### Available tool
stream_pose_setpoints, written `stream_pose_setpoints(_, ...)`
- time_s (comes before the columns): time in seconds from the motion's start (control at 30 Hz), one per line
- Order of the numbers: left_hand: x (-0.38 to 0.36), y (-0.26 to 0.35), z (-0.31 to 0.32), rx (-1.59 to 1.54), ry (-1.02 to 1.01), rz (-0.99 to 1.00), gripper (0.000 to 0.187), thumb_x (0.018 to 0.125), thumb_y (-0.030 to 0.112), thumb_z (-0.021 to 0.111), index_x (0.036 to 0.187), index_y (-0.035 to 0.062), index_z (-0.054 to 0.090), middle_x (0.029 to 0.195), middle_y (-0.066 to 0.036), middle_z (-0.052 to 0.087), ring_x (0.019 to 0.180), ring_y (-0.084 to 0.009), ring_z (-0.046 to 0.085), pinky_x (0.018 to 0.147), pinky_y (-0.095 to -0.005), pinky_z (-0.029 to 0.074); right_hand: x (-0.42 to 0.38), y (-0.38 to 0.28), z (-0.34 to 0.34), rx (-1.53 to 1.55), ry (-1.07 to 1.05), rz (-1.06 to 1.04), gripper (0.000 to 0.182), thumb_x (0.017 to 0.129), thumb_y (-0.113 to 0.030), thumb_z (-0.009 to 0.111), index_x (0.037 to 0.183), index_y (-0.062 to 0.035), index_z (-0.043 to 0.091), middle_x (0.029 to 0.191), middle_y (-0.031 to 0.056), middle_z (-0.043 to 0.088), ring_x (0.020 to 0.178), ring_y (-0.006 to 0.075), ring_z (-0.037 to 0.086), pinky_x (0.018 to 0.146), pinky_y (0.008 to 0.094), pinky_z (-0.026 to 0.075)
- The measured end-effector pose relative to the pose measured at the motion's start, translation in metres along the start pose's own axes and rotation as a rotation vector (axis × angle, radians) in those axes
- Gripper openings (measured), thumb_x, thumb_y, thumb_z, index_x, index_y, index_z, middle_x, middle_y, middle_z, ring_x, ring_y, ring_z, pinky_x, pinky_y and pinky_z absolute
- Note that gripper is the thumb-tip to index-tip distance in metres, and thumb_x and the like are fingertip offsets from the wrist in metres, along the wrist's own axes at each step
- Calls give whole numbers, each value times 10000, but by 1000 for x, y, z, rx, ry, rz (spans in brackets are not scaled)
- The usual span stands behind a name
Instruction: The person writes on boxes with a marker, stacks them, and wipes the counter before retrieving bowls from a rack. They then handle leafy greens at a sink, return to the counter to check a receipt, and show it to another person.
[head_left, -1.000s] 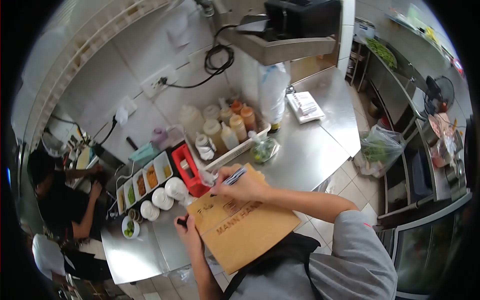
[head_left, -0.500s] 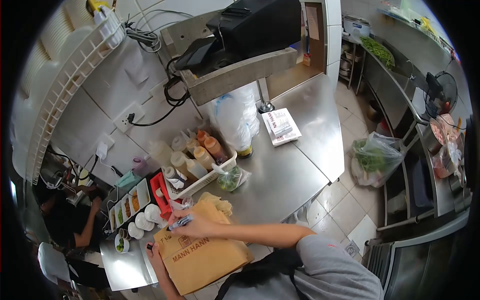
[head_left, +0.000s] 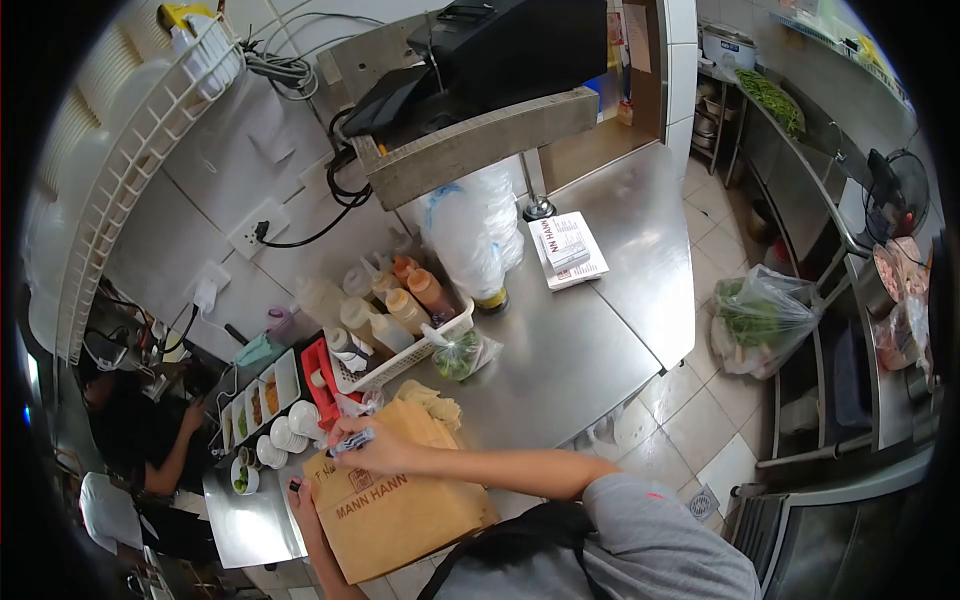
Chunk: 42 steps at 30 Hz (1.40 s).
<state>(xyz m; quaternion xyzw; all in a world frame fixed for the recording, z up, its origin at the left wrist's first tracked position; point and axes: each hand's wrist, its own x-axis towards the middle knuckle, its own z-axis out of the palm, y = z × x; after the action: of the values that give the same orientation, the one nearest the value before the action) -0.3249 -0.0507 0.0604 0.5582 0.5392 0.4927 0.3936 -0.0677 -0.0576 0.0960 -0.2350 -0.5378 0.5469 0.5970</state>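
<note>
Steadying a brown paper bag [head_left: 410, 525] with my left hand [head_left: 309, 512], I hold a marker [head_left: 352, 441] in my right hand [head_left: 388, 450], over the bag's upper left part. The bag lies flat side up at the near edge of a steel counter [head_left: 535, 385], its lower end beside a black apron [head_left: 510, 550]. Dark handwriting [head_left: 324, 467] shows left of the marker, above the printed words MANN HANN; my right hand hides part of that area, and I cannot tell whether the tip touches the paper. The right fingers are closed around the barrel; the left fingers pinch a small black cap [head_left: 294, 486] at the bag's left edge. Writing neatly, I judge, calls for light, even pressure, since the paper may give where nothing backs it. A firm left hand would stop the bag sliding, and letters set above the print would read more clearly. Lifting the wrist clear of fresh ink would avoid smears. Beyond the bag are a red holder [head_left: 320, 380], stacked white dishes [head_left: 288, 436] and a white basket [head_left: 410, 360] of squeeze bottles [head_left: 405, 308].
</note>
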Motion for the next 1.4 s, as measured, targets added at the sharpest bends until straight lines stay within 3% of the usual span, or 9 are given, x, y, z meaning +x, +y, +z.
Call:
stream_pose_setpoints(0.13,0,-1,0,-35,-36,14,160,863,203,558,898,93,447,786,24,417,721,-77,402,656,-212,356,-5,-6,1,-88,34,-58,185,743,-92,676,870,-39,553,748,0,556,694,71,516,605,235,423)
stream_pose_setpoints(0.4,-1,6,5,-131,-76,-37,169,854,169,561,931,99,427,814,11,420,747,-92,419,686,-229,379,-7,-24,-3,-127,-20,134,196,762,-153,672,896,-58,565,758,2,578,634,71,529,564,216,429)
stream_pose_setpoints(0.6,0,13,3,-75,-41,-109,163,851,169,537,923,92,412,816,-10,427,752,-102,443,679,-233,398,-4,-6,-4,-171,-1,-14,197,757,-144,665,898,-58,557,757,13,577,685,95,539,607,249,435)
stream_pose_setpoints(0.83,-2,29,12,70,-5,-112,142,845,169,500,920,81,418,791,-12,432,702,-103,444,638,-237,403,-4,-9,-4,-61,-45,65,192,758,-134,660,886,-51,543,761,23,571,709,108,537,641,258,435)
stream_pose_setpoints(1.1,4,25,6,7,16,-194,94,833,133,460,908,93,421,772,-8,449,684,-101,464,596,-242,424,0,-1,-3,-9,-43,-42,188,752,-132,642,890,-49,546,745,37,554,702,125,540,633,273,434)
stream_pose_setpoints(1.4,12,20,-5,-102,-23,-290,101,819,124,465,913,100,438,829,-59,518,728,-171,554,624,-289,504,-3,-9,-6,-16,-96,24,211,751,-176,643,910,-71,551,768,41,562,701,150,549,634,294,443)
